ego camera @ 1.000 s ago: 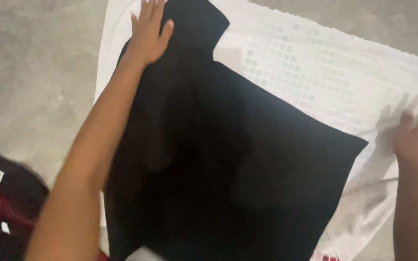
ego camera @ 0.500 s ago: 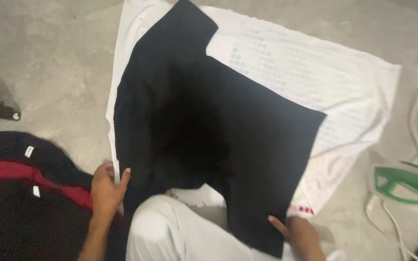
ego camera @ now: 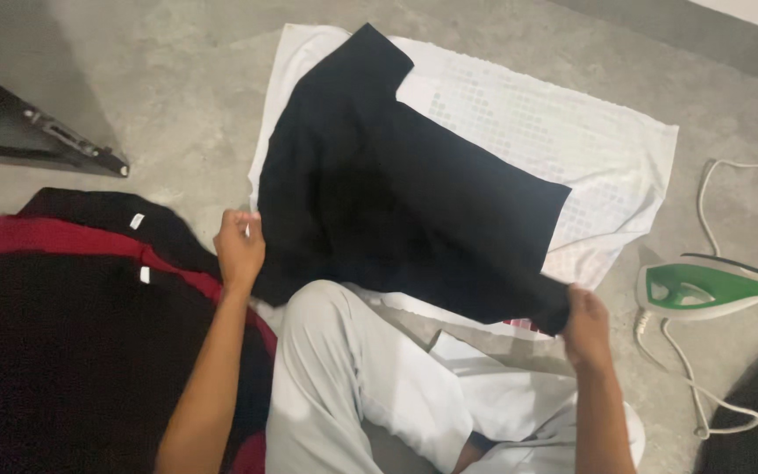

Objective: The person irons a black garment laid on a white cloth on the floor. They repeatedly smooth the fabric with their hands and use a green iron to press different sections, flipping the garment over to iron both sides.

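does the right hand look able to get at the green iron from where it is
Probably yes: the right hand grips the black garment's corner, and the green iron sits just beside it on bare floor, nothing between. It would need to let go first.

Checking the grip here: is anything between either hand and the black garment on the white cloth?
Nothing visible. The left hand pinches the black garment at its near left edge, the right hand at its near right corner.

A single head-worn camera looks steeply down from above the seated person's lap toward the concrete floor (ego camera: pixel 177 96), close enough that the white cloth (ego camera: pixel 572 140) fills mid-frame (no second view shares the scene); forearms enter from the bottom edge.
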